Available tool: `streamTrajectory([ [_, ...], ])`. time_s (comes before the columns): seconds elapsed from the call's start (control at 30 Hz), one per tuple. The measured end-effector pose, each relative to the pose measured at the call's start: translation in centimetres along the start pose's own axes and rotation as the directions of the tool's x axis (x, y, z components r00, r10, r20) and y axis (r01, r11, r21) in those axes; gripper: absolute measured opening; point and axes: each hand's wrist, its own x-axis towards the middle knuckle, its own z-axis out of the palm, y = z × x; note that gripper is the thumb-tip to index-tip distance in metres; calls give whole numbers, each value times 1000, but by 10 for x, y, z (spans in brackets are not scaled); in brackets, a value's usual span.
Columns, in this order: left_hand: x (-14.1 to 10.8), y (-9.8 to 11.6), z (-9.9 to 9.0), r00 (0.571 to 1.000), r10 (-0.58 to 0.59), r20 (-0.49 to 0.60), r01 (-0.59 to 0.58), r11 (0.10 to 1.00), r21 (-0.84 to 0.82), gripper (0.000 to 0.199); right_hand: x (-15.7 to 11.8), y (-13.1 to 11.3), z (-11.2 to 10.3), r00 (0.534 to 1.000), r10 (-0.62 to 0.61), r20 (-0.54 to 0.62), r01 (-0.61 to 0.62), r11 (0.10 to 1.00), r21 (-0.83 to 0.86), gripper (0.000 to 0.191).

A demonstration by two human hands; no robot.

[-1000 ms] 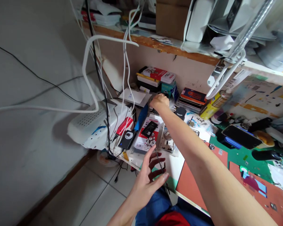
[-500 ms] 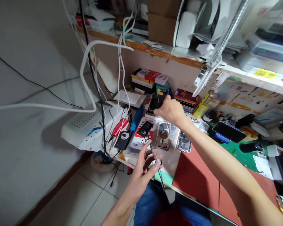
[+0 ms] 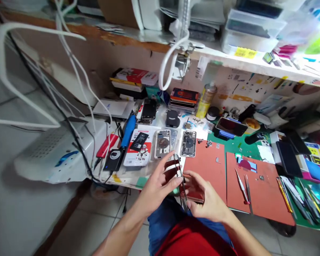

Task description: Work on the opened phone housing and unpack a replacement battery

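Observation:
Above my lap at the bench's front edge, my left hand (image 3: 160, 179) grips a thin phone part (image 3: 178, 170) seen nearly edge-on. Its near end is between the fingers of my right hand (image 3: 205, 197), which also holds it. The part's flat faces are mostly hidden. Beyond my hands lie two opened phone housings, one (image 3: 162, 143) with a round coil and another (image 3: 188, 144) with its insides showing. A black battery (image 3: 139, 142) rests on a white and red box (image 3: 142, 156).
Red mats (image 3: 208, 161) carry tweezers (image 3: 248, 193), a screwdriver (image 3: 241, 186) and small parts. A blue tool (image 3: 128, 131) and a red device (image 3: 107, 145) lie left. A phone (image 3: 230, 125) stands propped at the back. White cables hang at left; a shelf (image 3: 154, 44) runs above.
My right hand has come back from the dark phone parts at the rear to the part in my left hand. The view has swung right, showing more of the red mats and tools.

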Motion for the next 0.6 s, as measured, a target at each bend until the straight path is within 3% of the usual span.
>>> streamTrajectory([
  [0.17,7,0,13,997,-64,48,63,998,28,85,-6,10,-3,999,4,-39,0,996,89,77],
  [0.47,21,0,24,984,-178,25,174,979,110,84,-8,13,-9,997,24,-77,-18,997,79,78],
  [0.6,27,-7,24,982,-187,3,185,973,140,87,-10,19,-14,996,77,-40,-70,985,158,76],
])
